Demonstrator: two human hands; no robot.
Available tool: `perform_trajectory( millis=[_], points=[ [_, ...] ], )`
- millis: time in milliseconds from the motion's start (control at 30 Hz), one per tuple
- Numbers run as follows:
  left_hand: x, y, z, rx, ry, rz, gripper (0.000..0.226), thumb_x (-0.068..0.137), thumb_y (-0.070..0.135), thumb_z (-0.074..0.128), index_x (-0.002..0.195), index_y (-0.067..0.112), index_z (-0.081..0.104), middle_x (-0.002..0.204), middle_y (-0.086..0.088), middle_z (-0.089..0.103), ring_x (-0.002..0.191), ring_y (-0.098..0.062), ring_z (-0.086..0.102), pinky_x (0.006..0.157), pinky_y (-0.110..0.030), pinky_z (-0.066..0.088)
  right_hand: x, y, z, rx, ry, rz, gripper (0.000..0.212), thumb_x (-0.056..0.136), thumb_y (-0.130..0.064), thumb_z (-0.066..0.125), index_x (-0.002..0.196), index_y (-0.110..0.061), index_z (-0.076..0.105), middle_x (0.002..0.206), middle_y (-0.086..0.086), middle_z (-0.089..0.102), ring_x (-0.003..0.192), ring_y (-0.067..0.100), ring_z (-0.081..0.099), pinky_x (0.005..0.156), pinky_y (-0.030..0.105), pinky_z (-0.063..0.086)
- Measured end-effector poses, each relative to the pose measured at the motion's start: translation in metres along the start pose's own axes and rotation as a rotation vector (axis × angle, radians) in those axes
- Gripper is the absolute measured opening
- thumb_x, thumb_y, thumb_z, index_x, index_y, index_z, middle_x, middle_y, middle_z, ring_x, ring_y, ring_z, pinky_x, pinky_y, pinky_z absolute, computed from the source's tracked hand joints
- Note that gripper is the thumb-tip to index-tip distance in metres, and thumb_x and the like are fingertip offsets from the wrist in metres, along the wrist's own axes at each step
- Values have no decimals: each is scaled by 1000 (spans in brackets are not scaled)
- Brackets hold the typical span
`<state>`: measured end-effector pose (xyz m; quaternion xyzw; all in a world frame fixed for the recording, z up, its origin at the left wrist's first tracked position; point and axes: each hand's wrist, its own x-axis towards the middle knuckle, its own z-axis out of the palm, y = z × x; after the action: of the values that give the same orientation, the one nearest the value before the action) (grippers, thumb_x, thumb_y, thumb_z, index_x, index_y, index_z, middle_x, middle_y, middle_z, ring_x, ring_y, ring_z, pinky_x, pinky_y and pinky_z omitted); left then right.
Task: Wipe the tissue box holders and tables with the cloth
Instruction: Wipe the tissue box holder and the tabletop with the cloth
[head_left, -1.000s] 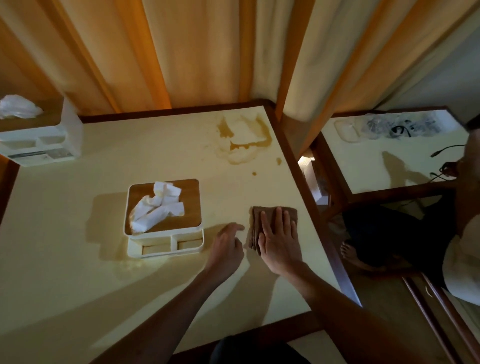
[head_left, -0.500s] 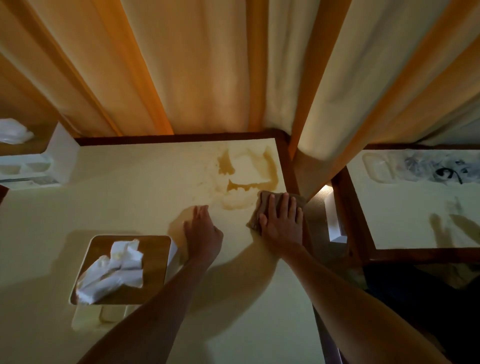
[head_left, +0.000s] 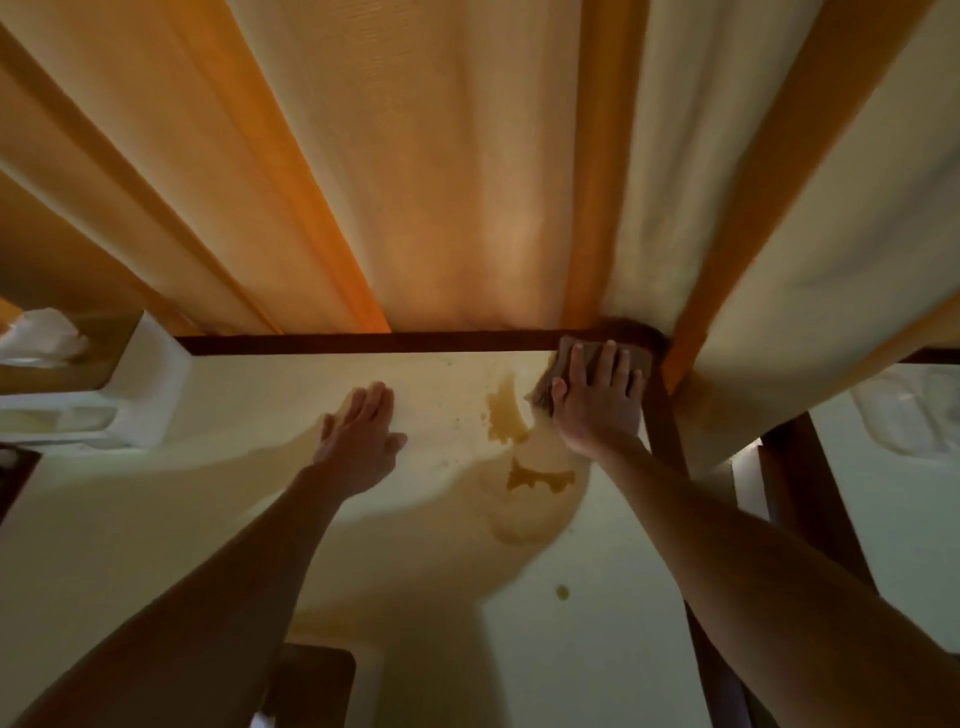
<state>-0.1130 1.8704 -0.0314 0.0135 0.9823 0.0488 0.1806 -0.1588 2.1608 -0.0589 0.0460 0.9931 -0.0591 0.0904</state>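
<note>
Curtains (head_left: 467, 171) back a pale counter (head_left: 156, 519) whose brown spill (head_left: 506, 418) looks barely wiped.
Both tissue box holders, one far left (head_left: 150, 384), one at the near edge (head_left: 317, 686), seem untouched; right hand (head_left: 597, 400) presses the cloth (head_left: 563, 358) flat into the far corner, left hand (head_left: 361, 436) rests flat, fingers straight, holding nothing.

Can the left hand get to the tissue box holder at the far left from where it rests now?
Probably yes. The left hand lies flat on the table, and only bare tabletop shows between it and the tissue box holder. The right hand presses the cloth well away.
</note>
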Motion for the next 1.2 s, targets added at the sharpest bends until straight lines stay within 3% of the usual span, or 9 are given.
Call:
perform_trajectory(
  millis=[133,300,400,533,633,767,900,1067,1200],
  points=[
    [4,-42,-9,-147,-82,70,97,90,48,64,157,12,4,165,0,-4,151,-14,3,117,-25,7,24,-83,8,28,-14,-176,63,105,-48,18,160,-21,5,165,23,1,152,42,-1,120,56,1],
    [-7,-69,0,-117,-31,-10,116,79,65,66,157,8,2,165,-5,-7,151,-17,-3,122,-36,8,-9,-185,23,-3,-80,-523,64,102,-48,18,160,-22,12,166,21,3,153,40,1,121,54,-2],
    [-4,-78,1,-144,-53,42,123,74,66,70,157,8,1,165,-5,-9,151,-17,-5,122,-34,7,-19,-163,23,-48,-113,-643,61,104,-49,20,160,-27,11,168,12,-1,154,33,-5,121,48,-7],
    [-7,-83,-1,-126,-93,86,125,73,67,70,157,9,-2,164,-5,-13,151,-17,-9,121,-35,4,0,-60,14,-121,-37,-294,68,97,-53,0,160,-26,0,167,15,-5,153,36,-7,123,51,-4],
    [-7,-79,-3,-70,-92,96,123,76,65,69,156,7,-4,164,-7,-12,151,-20,-8,121,-39,7,-23,5,13,-31,46,38,63,103,-51,14,160,-24,10,166,19,9,152,40,8,122,56,10],
    [-10,-73,-10,28,-104,113,114,81,61,66,155,4,1,164,-12,-6,151,-29,-5,120,-47,17,-62,-36,24,63,158,339,63,102,-47,15,158,-19,23,162,25,17,149,46,14,119,59,13],
    [-21,-60,-11,110,-59,107,94,86,58,62,150,7,17,158,-17,8,145,-37,11,111,-51,34,-72,-134,29,9,-3,-130,61,104,-47,18,160,-30,3,168,11,1,152,41,-2,122,54,-1],
    [-25,-59,-4,32,-84,144,78,93,46,60,149,9,21,159,-14,3,147,-32,6,109,-58,32,-108,-103,34,-199,-52,-822,56,101,-48,25,155,-33,30,166,6,20,152,37,13,122,51,12],
    [-29,-57,-6,57,-116,223,75,96,39,58,153,9,19,162,-10,3,149,-28,5,112,-53,27,-110,5,25,-310,68,-775,57,106,-46,13,159,-29,24,167,8,13,154,35,4,124,48,7]
  ],
)
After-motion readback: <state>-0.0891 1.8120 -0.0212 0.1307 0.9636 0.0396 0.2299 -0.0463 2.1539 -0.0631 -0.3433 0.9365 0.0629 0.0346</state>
